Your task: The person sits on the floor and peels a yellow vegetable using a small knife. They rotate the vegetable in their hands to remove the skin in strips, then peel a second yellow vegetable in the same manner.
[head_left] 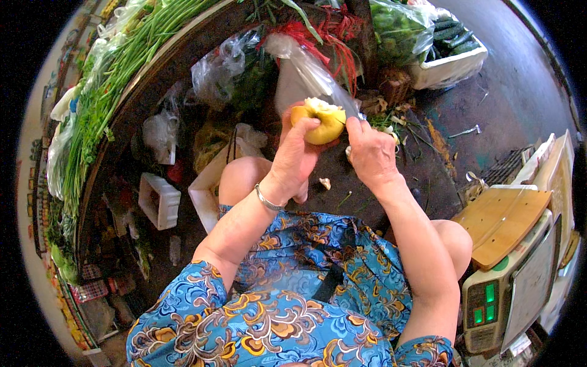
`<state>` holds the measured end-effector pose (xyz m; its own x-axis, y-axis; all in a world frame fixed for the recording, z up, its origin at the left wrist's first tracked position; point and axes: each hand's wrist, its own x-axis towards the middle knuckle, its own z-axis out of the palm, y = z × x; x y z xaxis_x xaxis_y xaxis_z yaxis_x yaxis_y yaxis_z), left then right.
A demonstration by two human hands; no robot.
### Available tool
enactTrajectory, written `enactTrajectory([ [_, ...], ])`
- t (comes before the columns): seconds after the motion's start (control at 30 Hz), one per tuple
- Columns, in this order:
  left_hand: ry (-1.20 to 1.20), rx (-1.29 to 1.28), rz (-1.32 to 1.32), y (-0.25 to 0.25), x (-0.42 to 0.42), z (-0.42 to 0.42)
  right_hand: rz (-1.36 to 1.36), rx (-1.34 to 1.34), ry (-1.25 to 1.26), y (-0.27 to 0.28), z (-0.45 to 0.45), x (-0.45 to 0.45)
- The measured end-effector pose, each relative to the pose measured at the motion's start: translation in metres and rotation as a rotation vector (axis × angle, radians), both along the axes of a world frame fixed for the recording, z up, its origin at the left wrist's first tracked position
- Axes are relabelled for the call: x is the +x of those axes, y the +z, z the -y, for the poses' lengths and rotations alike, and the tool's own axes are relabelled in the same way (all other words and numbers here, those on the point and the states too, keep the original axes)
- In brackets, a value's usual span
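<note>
A yellow apple [324, 126] with its top side bitten or cut away, pale flesh showing, rests in my left hand [298, 151], thumb across its front. Beside its right edge is my right hand [373, 149], fingers curled closed around something mostly hidden; a thin dark tip shows near the apple, and I cannot tell what it is. A small pale scrap [324, 183] lies on the dark floor below the hands. Behind the apple hangs a clear plastic bag [302, 69].
Spring onions [137, 50] line a shelf at left. Red plastic ties [337, 41] hang at the top. A foam box [449, 69] holds cucumbers [451, 34]. At right stands a digital scale [486, 303] beside a wooden board [502, 225]. A small foam box [158, 202] sits at left.
</note>
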<state>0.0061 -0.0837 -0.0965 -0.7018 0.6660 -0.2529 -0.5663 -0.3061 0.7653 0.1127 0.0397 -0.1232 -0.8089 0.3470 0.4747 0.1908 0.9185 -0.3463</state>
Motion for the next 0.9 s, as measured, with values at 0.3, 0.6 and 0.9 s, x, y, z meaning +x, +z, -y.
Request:
enactTrajectory([
  [0.3,-0.082,-0.037,0.139,-0.010,-0.013,0.008,0.029,-0.398,0.065,-0.002,-0.009,0.002],
  [0.6,-0.085,0.034,0.209,-0.006,-0.017,0.007,0.048,-0.892,0.002,0.011,-0.027,-0.003],
  [0.9,-0.103,0.108,0.129,0.008,-0.020,0.007,-0.132,-0.647,0.062,0.031,-0.014,0.012],
])
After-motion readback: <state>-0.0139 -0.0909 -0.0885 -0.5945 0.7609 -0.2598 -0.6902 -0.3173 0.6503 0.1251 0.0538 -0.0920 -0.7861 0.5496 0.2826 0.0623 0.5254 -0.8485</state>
